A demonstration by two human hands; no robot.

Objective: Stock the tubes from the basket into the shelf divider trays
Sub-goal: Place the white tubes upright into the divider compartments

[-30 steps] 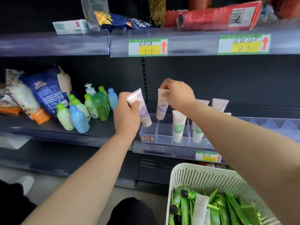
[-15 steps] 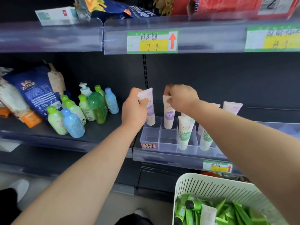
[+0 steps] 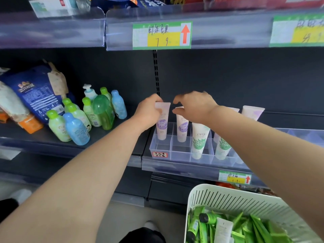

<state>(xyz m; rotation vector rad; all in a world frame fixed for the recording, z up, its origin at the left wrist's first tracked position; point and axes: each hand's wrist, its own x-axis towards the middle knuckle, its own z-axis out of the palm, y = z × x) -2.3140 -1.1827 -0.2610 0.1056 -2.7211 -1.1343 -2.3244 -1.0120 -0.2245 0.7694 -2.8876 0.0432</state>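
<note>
My left hand (image 3: 149,113) grips the top of a white tube with a purple label (image 3: 163,123), which stands upright in the back left cell of the clear divider tray (image 3: 172,152). My right hand (image 3: 194,106) hovers with fingers apart just above a second purple-label tube (image 3: 182,128) standing in the adjoining cell. Two green-label tubes (image 3: 199,139) stand in cells further right, partly behind my right forearm. The white slatted basket (image 3: 226,199) at lower right holds several green tubes and a white one.
Green and blue bottles (image 3: 87,118) and a blue snack bag (image 3: 36,95) crowd the shelf left of the tray. The upper shelf edge with a price tag (image 3: 161,35) overhangs. More pale tubes (image 3: 252,112) stand behind at the right. The tray's front cells are unfilled.
Both tubes went down into the tray's back cells. My right hand let go of its tube and lifted slightly; my left hand still holds the other tube. The camera moved closer.
</note>
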